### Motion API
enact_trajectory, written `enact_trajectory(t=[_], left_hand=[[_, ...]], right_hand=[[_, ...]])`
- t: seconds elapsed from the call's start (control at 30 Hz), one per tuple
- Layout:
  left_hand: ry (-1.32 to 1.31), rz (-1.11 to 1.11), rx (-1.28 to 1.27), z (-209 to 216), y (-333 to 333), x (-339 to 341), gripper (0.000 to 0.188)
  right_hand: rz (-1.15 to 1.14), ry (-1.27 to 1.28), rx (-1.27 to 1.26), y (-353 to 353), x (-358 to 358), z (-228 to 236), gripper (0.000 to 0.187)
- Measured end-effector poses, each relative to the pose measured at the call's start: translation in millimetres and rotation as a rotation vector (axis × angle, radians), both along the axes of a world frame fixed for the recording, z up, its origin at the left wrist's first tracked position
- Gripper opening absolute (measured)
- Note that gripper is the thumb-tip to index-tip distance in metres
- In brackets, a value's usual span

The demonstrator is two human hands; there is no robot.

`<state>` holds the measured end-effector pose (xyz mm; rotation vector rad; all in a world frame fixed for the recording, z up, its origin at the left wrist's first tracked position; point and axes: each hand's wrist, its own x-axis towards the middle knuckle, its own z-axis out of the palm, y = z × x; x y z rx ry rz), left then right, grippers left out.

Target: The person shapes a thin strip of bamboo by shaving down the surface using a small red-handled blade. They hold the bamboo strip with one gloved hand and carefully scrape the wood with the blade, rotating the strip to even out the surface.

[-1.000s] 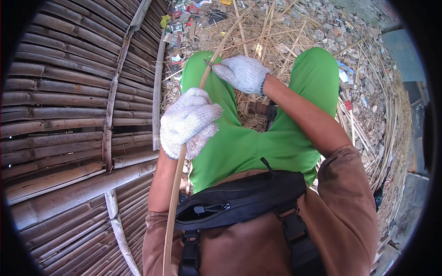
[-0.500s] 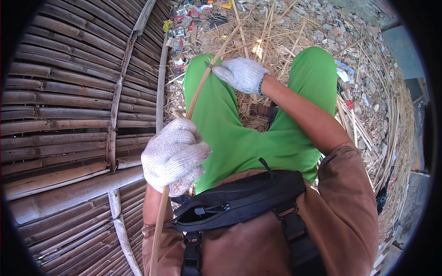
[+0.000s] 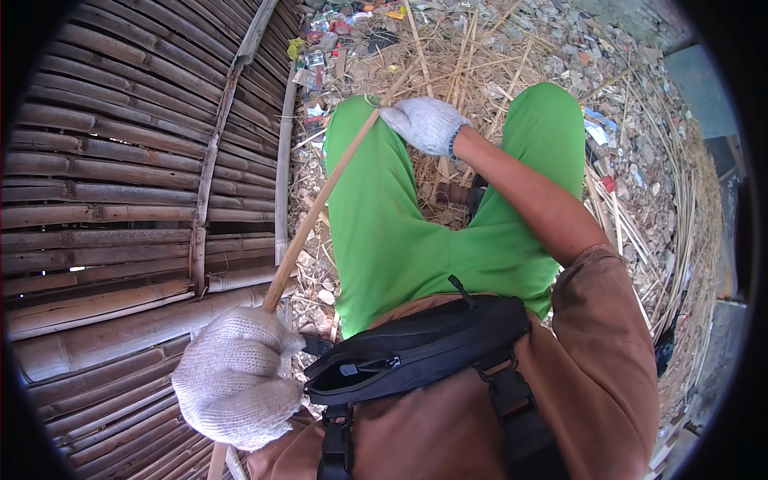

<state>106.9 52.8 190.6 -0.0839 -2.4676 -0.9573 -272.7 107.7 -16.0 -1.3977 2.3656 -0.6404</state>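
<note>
From afar I see the long, tan, bamboo-like strip (image 3: pixel 320 200) slanting from lower left to upper centre: likely light, springy, splintery, best held mid-length. The white-knit-gloved left hand (image 3: pixel 240 380) wraps it; the white-knit-gloved right hand (image 3: pixel 424 126) meets its upper part (grip hidden, I can't tell).

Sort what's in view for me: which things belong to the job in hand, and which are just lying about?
In use:
long wooden strip, gripped by the left hand, crossing beside the fingertips of the right hand
knitted gloves, worn on both hands

Lying about:
loose thin strips on the ground
yellow scrap
white scrap
</note>
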Motion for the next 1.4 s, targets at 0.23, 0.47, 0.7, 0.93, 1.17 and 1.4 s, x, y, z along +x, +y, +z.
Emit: enact_trajectory(t=[0.23,0.47,0.7,0.93,1.17,1.4], left_hand=[[0.526,-0.143,0.216,-10.4,-54.3,57.8,0.015],[0.806,-0.219,0.619,-94.3,-63.9,-61.1,0.029],[0.764,-0.068,0.692,-172.0,-57.9,-125.4,0.034],[0.74,-0.083,0.75,-181.2,-54.9,-155.1,0.035],[0.707,-0.053,0.742,-181.7,-43.8,-165.5,0.034],[0.63,0.061,0.685,-187.1,-37.4,-173.6,0.035]], right_hand=[[-0.212,0.002,-0.014,3.4,-20.1,1.3,0.074],[-0.414,0.032,-0.39,4.3,-29.9,16.3,0.068],[-0.082,-0.033,-0.111,2.0,4.9,1.2,0.073],[0.016,-0.025,0.033,4.6,7.3,26.7,0.071],[0.019,0.016,0.009,4.7,6.4,25.9,0.073],[0.113,0.032,0.009,9.2,25.0,28.5,0.076]])
